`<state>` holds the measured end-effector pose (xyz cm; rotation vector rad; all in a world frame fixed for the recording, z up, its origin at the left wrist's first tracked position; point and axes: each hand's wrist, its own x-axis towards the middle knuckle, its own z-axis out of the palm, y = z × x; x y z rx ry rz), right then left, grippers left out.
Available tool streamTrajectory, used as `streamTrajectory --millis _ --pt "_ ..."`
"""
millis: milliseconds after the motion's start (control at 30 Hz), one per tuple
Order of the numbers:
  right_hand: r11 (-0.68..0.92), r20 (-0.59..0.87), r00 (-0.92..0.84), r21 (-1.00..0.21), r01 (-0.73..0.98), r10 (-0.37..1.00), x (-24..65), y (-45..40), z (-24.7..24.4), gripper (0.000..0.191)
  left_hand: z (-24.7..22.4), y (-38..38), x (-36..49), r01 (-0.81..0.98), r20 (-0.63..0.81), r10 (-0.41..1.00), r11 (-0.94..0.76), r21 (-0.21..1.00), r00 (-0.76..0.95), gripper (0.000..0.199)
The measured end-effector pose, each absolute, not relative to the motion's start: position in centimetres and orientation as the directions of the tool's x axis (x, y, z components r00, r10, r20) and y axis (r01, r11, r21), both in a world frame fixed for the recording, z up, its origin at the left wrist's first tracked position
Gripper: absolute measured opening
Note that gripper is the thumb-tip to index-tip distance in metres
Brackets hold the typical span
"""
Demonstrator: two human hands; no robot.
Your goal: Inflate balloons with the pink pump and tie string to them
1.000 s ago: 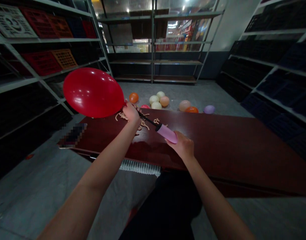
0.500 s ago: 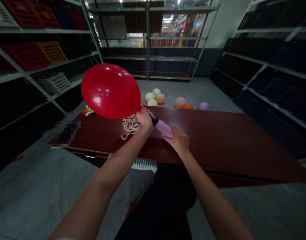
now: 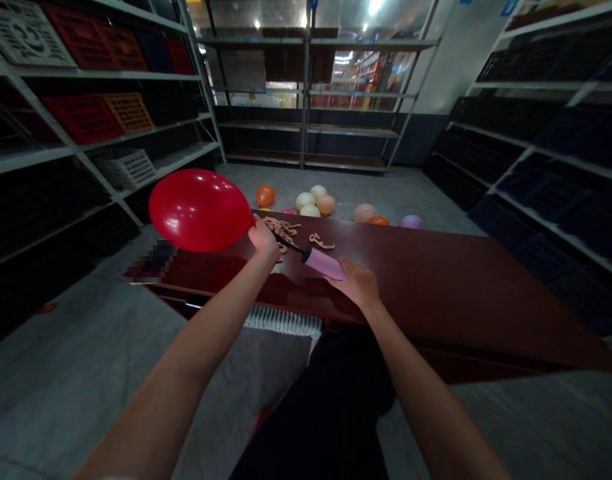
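Observation:
A large inflated red balloon (image 3: pixel 199 210) is at the left, over the far left part of the dark red table (image 3: pixel 446 287). My left hand (image 3: pixel 264 240) is closed around the balloon's neck, at the far end of a balloon pump (image 3: pixel 324 263). The pump has a lilac body, and a black rod shows between it and my left hand. My right hand (image 3: pixel 357 283) is wrapped round the body's near end. Beige stringy pieces (image 3: pixel 286 229) lie in a tangle behind my left hand, partly hidden by it. A smaller beige piece (image 3: pixel 322 241) rests apart, beyond the pump.
Several balloons lie on the floor past the table, among them an orange one (image 3: pixel 265 195), pale ones (image 3: pixel 306 201) and a purple one (image 3: pixel 411 221). A blurred dark object (image 3: pixel 155 260) is on the table's left end. Shelves with crates (image 3: pixel 129 111) stand around.
My left hand and the red balloon have moved left and away from my right hand. More of the pump's black rod now shows. The view has tilted up slightly.

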<state>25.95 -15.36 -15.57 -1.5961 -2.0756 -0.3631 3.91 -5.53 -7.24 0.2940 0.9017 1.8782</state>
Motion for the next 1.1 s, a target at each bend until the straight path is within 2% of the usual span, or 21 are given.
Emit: streamTrajectory --millis 100,400,567,700,900,1100 --pt "0.285 0.532 -0.188 -0.105 0.953 0.825 25.8 -15.5 -15.4 0.035 -6.0 -4.6 2.0 -0.636 -0.118 0.847 -0.29 0.715 -0.519 0.043" --pt "0.28 0.603 -0.11 -0.196 0.94 0.79 26.3 -15.0 -16.1 0.035 -2.3 -2.6 1.5 -0.596 -0.088 0.829 -0.318 0.737 -0.552 0.043" --pt "0.2 0.606 -0.014 -0.24 0.95 0.796 26.6 -14.8 -16.0 0.034 -3.0 -1.8 5.3 -0.582 -0.018 0.839 -0.362 0.728 -0.544 0.048" --pt "0.151 0.592 0.024 -0.244 0.958 0.806 26.6 -14.8 -15.8 0.035 -4.8 -2.6 9.5 -0.589 0.014 0.879 -0.33 0.738 -0.476 0.051" --pt "0.11 0.6 0.047 -0.223 0.968 0.799 26.7 -14.7 -16.0 0.036 -7.2 -4.6 13.8 -0.624 -0.016 0.922 -0.249 0.74 -0.387 0.048" --pt "0.187 0.602 -0.048 -0.17 0.968 0.797 26.4 -14.5 -16.6 0.034 -8.0 -4.8 11.6 -0.672 -0.156 0.908 -0.163 0.722 -0.388 0.053"
